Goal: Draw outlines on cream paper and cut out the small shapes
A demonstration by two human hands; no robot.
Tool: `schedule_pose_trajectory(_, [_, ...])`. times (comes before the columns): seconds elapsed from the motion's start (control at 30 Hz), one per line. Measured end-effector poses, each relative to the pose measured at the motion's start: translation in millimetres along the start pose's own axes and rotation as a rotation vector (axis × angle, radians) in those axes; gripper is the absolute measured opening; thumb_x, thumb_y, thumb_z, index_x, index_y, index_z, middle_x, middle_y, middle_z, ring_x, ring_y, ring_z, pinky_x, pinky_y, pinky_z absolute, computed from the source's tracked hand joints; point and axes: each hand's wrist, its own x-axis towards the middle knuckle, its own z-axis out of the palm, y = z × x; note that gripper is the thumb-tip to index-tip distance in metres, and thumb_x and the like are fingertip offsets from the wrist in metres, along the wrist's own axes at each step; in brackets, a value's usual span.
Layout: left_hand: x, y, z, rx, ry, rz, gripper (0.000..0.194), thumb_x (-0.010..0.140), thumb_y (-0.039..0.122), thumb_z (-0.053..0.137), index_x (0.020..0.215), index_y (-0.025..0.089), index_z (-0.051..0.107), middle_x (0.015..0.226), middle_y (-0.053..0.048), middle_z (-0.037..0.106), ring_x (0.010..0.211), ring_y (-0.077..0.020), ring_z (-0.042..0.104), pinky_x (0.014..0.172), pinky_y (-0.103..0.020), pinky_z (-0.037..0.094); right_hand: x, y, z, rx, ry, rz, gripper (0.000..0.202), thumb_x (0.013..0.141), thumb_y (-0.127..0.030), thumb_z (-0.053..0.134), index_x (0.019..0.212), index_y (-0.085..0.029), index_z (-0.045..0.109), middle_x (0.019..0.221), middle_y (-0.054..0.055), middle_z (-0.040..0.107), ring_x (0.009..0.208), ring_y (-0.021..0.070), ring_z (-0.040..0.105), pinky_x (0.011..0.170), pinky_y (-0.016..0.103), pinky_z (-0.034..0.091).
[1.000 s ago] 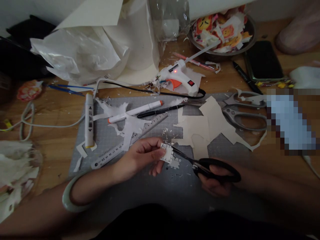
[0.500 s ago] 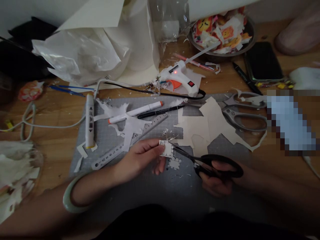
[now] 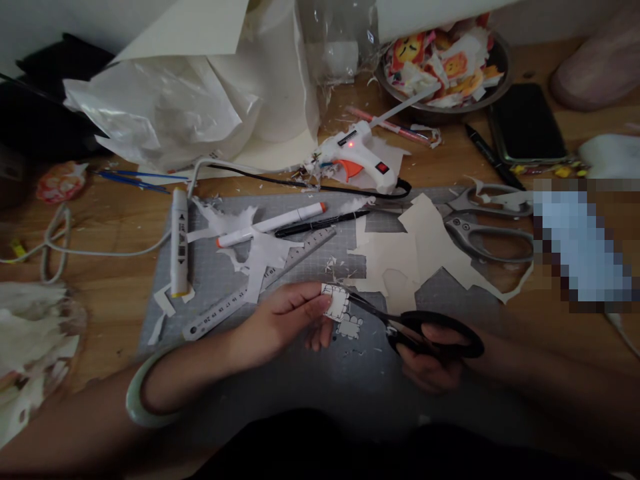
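Between thumb and fingers, my left hand (image 3: 295,317) pinches a small white paper piece (image 3: 337,302) drawn with a black scalloped outline. My right hand (image 3: 433,363) is wrapped round the black handles of a pair of scissors (image 3: 440,332). The scissors' blades point left and meet the paper's upper right edge; whether they are fully closed is hard to make out. Just below the held piece, a smaller scalloped paper cutout (image 3: 349,327) lies on the grey cutting mat (image 3: 280,393). Tiny paper snippets are scattered around it.
Beyond my hands lie a steel ruler (image 3: 220,315), an orange-tipped marker (image 3: 275,223), a black pen (image 3: 320,224) and cream paper scraps (image 3: 393,257). Large grey scissors (image 3: 493,227) rest at right. A glue gun (image 3: 367,157) with a lit red light, its cable and a metal bowl (image 3: 450,110) stand behind.
The paper piece in my left hand has tilted clockwise and shifted slightly right. The scissors have moved a little left, their blades staying at its edge.
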Motion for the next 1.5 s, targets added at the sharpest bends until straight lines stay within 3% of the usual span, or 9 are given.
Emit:
schedule_pose_trajectory(0.13, [-0.7, -2.2, 0.0, 0.034, -0.029, 0.032, 0.043, 0.090, 0.050, 0.052, 0.068, 0.013, 0.057, 0.059, 0.001, 0.057, 0.054, -0.0094, 0.052, 0.053, -0.020, 0.042, 1.5, 3.0, -4.2, -0.014, -0.037, -0.027, 0.051, 0.088, -0.063, 0.044, 0.063, -0.019, 0.042, 0.040, -0.009, 0.033, 0.037, 0.0062, 0.029, 0.035, 0.020, 0.017])
schedule_pose_trajectory(0.37, [-2.0, -0.2, 0.1, 0.126, -0.026, 0.055, 0.041, 0.092, 0.046, 0.047, 0.068, 0.014, 0.056, 0.060, 0.001, 0.055, 0.056, -0.0105, 0.051, 0.056, -0.021, 0.042, -2.5, -3.5, 1.1, -0.114, 0.082, 0.056, 0.055, 0.080, -0.068, 0.052, 0.060, -0.017, 0.044, 0.044, -0.007, 0.036, 0.039, 0.0051, 0.032, 0.036, 0.018, 0.018])
schedule_pose_trajectory(0.6, [-2.1, 0.9, 0.2, 0.195, -0.026, 0.059, 0.041, 0.094, 0.043, 0.043, 0.064, 0.016, 0.052, 0.057, 0.001, 0.052, 0.055, -0.0111, 0.049, 0.054, -0.022, 0.040, -1.8, -2.6, 1.9, -0.092, 0.083, 0.053, 0.056, 0.080, -0.069, 0.052, 0.059, -0.017, 0.043, 0.043, -0.008, 0.035, 0.038, 0.0049, 0.031, 0.036, 0.019, 0.018])
schedule_pose_trajectory(1.17, [-1.3, 1.9, 1.3, 0.197, -0.010, 0.009, 0.041, 0.090, 0.046, 0.048, 0.060, 0.018, 0.045, 0.050, 0.004, 0.047, 0.049, -0.0093, 0.042, 0.051, -0.022, 0.034, -2.2, -2.7, 2.3, -0.091, 0.081, 0.069, 0.054, 0.079, -0.068, 0.052, 0.060, -0.018, 0.043, 0.043, -0.008, 0.035, 0.039, 0.0055, 0.031, 0.038, 0.022, 0.015])
schedule_pose_trajectory(1.33, [-1.0, 1.9, 1.3, 0.168, -0.003, 0.019, 0.038, 0.089, 0.044, 0.049, 0.061, 0.018, 0.045, 0.050, 0.004, 0.047, 0.048, -0.0091, 0.042, 0.051, -0.022, 0.035, -1.0, -4.4, 4.7, -0.057, 0.104, 0.093, 0.056, 0.075, -0.072, 0.054, 0.058, -0.020, 0.043, 0.040, -0.009, 0.031, 0.038, 0.0066, 0.027, 0.038, 0.023, 0.015])
schedule_pose_trajectory(1.5, [-1.7, 1.5, 0.6, 0.158, 0.011, 0.046, 0.037, 0.091, 0.041, 0.046, 0.062, 0.018, 0.047, 0.051, 0.004, 0.047, 0.050, -0.0101, 0.043, 0.052, -0.023, 0.035, -1.6, -4.0, 4.7, -0.062, 0.103, 0.067, 0.055, 0.078, -0.070, 0.052, 0.059, -0.020, 0.043, 0.041, -0.008, 0.030, 0.038, 0.0062, 0.025, 0.038, 0.024, 0.011])
